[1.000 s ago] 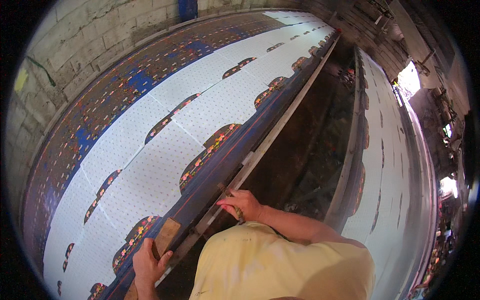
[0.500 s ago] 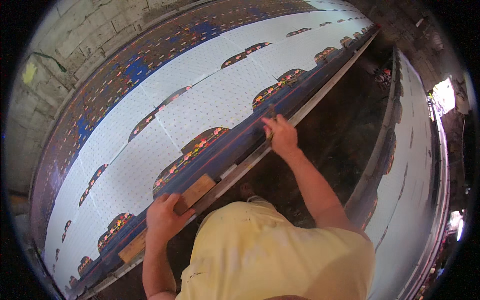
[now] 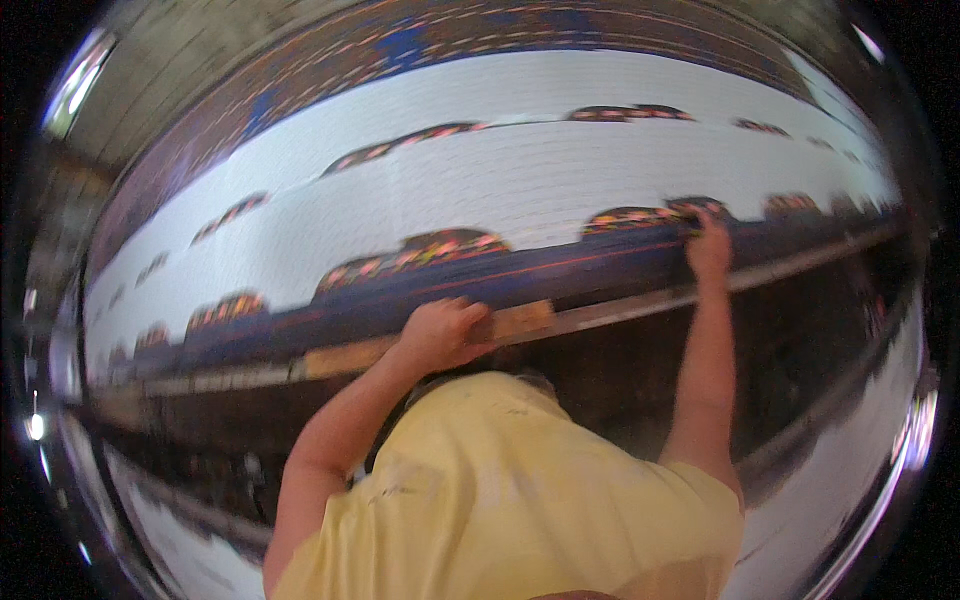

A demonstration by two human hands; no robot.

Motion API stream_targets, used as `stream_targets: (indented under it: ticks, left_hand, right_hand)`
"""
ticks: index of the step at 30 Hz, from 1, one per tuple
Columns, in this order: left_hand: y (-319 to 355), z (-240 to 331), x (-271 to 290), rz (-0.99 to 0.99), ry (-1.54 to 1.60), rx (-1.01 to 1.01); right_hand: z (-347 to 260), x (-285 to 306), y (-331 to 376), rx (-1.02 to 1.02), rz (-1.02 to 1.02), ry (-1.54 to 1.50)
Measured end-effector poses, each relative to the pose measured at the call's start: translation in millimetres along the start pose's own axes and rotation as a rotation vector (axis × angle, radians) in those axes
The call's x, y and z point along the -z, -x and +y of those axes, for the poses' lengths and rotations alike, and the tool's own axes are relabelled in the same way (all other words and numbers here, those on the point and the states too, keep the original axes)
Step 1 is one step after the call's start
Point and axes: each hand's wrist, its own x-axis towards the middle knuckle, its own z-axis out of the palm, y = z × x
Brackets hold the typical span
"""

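Observation:
My left hand [image 3: 447, 332] is closed over a pale wooden bar [image 3: 525, 319] lying along the near edge of a long table. My right hand [image 3: 709, 243] reaches forward to the right, its fingers closed around something small and dark that blur hides. Those fingertips are beside a dark floral patch [image 3: 630, 220] at the scalloped edge of a long white sheet [image 3: 540, 190] with faint small marks. Nearer to me, a dark blue strip [image 3: 420, 305] with a thin orange line runs along the table.
The table's wooden edge rail [image 3: 800, 262] passes in front of me. Past the white sheet lies dark, blue-splotched patterned cloth [image 3: 400, 50], with a grey wall [image 3: 150, 110] behind. Another white surface [image 3: 800, 520] stands at the lower right, across a dark gap.
The view has swung clockwise to the right and is blurred. My right hand has reached farther out over the table's patterned edge. My left hand stays on the wooden bar.

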Motion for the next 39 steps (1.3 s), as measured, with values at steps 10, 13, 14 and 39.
stream_targets:
  ticks: [10, 13, 14, 39]
  left_hand:
    - [30.1, -20.8, -7.2, 0.013, -0.071, 0.02]
    - [41.3, -32.7, -0.4, 0.03, -0.064, 0.046]
    - [41.0, -35.9, 3.8, 0.028, -0.059, 0.031]
    - [53.5, -50.3, 19.7, 0.032, -0.009, -0.022]
  right_hand:
    - [30.2, -20.7, -32.5, 0.049, -0.021, 0.06]
    - [32.5, -26.9, -36.0, 0.129, -0.062, 0.025]
    - [44.8, -28.5, -36.3, 0.155, 0.007, 0.0]
    - [-208.4, 29.4, 202.8, 0.394, -0.088, -0.767]
